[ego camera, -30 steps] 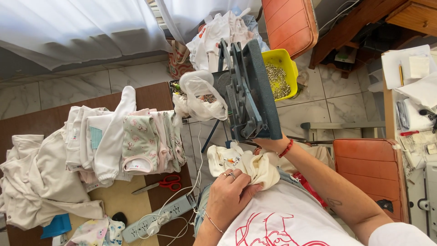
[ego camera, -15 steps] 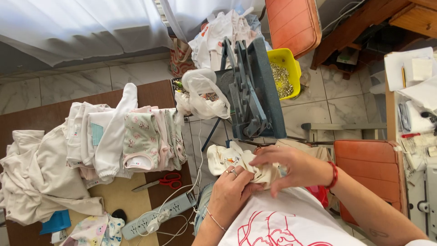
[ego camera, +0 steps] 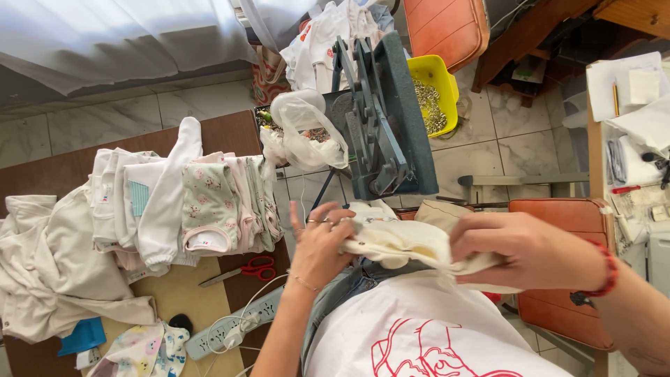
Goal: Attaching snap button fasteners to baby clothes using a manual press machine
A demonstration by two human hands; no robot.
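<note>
Left hand (ego camera: 317,248) fingers spread, right hand (ego camera: 534,251) pinched shut (red-banded wrist).
</note>
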